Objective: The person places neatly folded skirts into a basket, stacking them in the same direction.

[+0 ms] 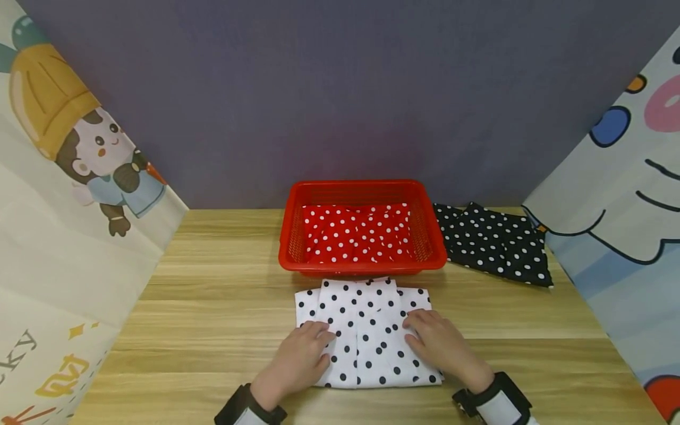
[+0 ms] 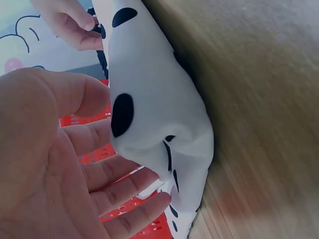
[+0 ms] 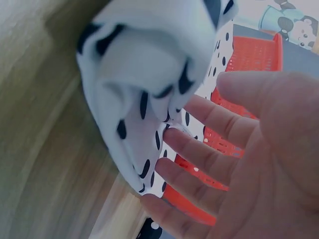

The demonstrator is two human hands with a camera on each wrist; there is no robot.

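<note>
A white cloth with black dots, folded with its sides laid inward, lies flat on the table before me. My left hand rests on its left side, fingers spread and relaxed, as the left wrist view also shows against the cloth's folded edge. On the opposite side, my right hand touches the cloth with loosely extended fingers. In the right wrist view the rolled end of the cloth bulges up beside the fingers. Neither hand pinches the fabric.
Just behind the white cloth stands a red plastic basket holding a red cloth with white dots. A black cloth with white dots lies to the basket's right. A grey wall rises behind the wooden table.
</note>
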